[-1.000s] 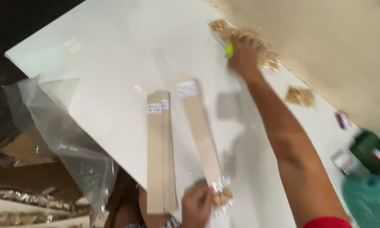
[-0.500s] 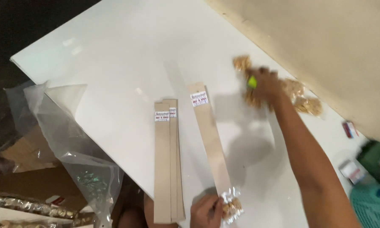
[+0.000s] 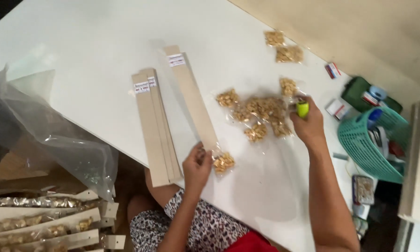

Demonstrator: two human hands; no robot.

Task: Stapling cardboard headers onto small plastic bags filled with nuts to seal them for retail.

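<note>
A long cardboard strip point(image 3: 192, 95) is laid slantwise on the white table point(image 3: 79, 42), and its near end is pinned down by the left hand point(image 3: 197, 165), whose fingers are curled closed over it. Just beside that hand, touching the strip's near end, a small clear packet of nuts point(image 3: 223, 162) is seen. The right hand point(image 3: 308, 125) is held further out over the table, its fingers closed round a small yellow-green stapler-like tool point(image 3: 303, 109); whether the tool is pressed onto anything cannot be told. Directly left of the right hand, a loose heap of nut packets point(image 3: 260, 114) is spread on the table, and two more packets point(image 3: 284, 49) are set well apart near the far edge. To the left of the held strip, a stack of similar strips point(image 3: 155, 126) is laid parallel to it, each marked with a small white label at the far end. A crumpled clear plastic bag point(image 3: 56, 140) is draped over the table's near left edge, and below it, finished strips with packets attached point(image 3: 42, 224) are piled. At the right, a green plastic basket point(image 3: 359, 144) is stood beside the table.
</note>
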